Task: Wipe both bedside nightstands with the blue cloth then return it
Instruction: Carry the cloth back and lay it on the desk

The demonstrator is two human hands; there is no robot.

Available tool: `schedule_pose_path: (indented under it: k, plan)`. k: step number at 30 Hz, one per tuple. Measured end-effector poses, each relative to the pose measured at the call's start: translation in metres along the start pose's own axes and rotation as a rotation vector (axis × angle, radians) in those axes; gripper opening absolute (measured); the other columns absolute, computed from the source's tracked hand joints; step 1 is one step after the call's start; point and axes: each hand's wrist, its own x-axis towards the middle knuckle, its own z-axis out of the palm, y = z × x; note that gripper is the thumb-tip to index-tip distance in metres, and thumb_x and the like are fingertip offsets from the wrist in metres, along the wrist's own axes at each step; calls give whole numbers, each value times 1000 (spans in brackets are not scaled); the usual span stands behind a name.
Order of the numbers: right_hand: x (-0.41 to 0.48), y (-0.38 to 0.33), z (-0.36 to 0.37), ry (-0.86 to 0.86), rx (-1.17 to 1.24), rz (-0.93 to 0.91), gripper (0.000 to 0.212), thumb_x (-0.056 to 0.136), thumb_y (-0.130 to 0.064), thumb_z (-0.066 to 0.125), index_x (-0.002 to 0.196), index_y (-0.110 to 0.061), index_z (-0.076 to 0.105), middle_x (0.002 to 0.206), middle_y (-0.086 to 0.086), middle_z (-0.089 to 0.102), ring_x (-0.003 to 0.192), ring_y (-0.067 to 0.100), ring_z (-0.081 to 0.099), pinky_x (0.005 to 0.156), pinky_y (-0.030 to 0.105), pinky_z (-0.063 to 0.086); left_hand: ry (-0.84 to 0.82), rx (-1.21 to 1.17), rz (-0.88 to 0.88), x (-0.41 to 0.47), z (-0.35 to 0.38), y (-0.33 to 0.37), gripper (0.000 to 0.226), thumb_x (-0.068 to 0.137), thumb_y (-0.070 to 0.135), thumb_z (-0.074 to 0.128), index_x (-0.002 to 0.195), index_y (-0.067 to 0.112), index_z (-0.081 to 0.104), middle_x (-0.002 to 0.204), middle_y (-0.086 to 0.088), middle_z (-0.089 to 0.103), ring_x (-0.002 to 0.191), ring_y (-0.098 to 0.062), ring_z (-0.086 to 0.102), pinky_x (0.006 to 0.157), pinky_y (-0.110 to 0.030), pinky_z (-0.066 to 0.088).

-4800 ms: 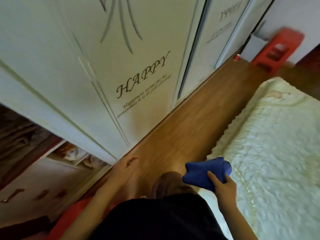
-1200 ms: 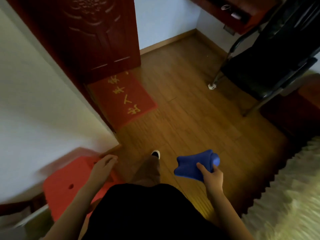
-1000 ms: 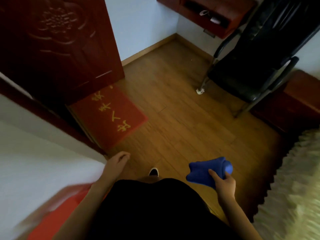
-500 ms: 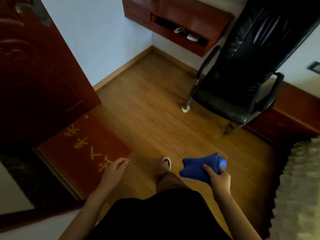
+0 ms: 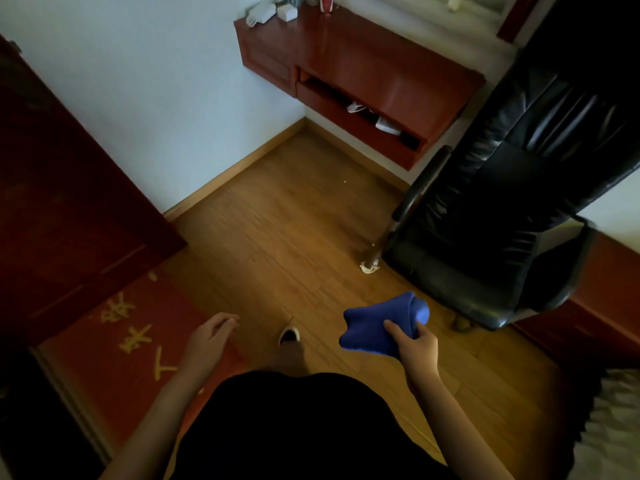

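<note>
My right hand (image 5: pixel 417 348) grips the bunched blue cloth (image 5: pixel 377 323) at waist height above the wooden floor. Empty and with loosely spread fingers, my left hand (image 5: pixel 211 336) hangs over the edge of a red doormat. A low reddish-brown cabinet (image 5: pixel 602 306) stands at the right behind the chair, next to the bed's pale fringed cover (image 5: pixel 620 427); whether it is a nightstand I cannot tell.
A black leather armchair (image 5: pixel 502 216) stands ahead on the right. A red-brown wall-mounted desk (image 5: pixel 363 60) with small items on top is in the far corner. A dark red door (image 5: pixel 59 202) is on the left, the red doormat (image 5: pixel 131 348) with yellow characters below it.
The view has swung from the white wardrobe and bed side past the door to the room's corner with desk and chair. The cloth stays in my right hand throughout.
</note>
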Motion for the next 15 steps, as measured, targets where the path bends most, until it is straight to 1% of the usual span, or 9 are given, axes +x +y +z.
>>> schedule_pose_path:
  k: [1,3,6,7,11,13,15]
  plan:
    - [16,-7,2,13,4,12,18,82,-21,74,93,-12,63,93,15,68,85,32,67,72,41,57,-16,7,2,18,2,12,18,98,24,50,94,27,67,98,2,71,96,-13,66,83,-34,50]
    - [49,-22,7,47,7,40,23,82,-22,74,98,-11,62,94,13,68,83,30,67,67,36,54,-54,34,21,59,6,33,17,98,28,51,94,31,67,100,5,71,98,-13,66,85,-36,52]
    - [98,-48,16,100,17,77,17,82,-22,73,90,-16,59,94,13,67,83,30,66,66,35,53,-108,80,53,124,11,76,17,96,30,51,93,34,67,100,7,71,98,-13,66,88,-39,53]
    - [114,-59,19,117,26,86,17,83,-21,73,90,-16,58,94,13,66,83,29,65,65,34,53,-118,93,61,146,12,94,17,97,28,50,93,32,67,99,6,71,97,-13,66,89,-39,52]
    - [174,-109,37,187,41,105,28,84,-19,71,104,-5,58,90,11,63,75,24,60,59,30,46,-159,134,96,234,12,160,17,97,25,51,100,23,68,101,1,71,99,-17,65,91,-40,51]
    - [201,-135,47,221,56,101,30,84,-19,71,105,-3,58,92,13,63,75,24,60,58,31,45,-194,165,132,272,8,190,18,97,26,51,102,22,67,101,3,71,99,-15,64,91,-39,51]
    - [226,-163,59,247,73,86,27,83,-19,72,102,-4,59,94,16,64,75,25,60,60,33,47,-215,204,169,306,4,220,18,97,27,50,101,23,67,100,4,71,98,-14,65,89,-38,51]
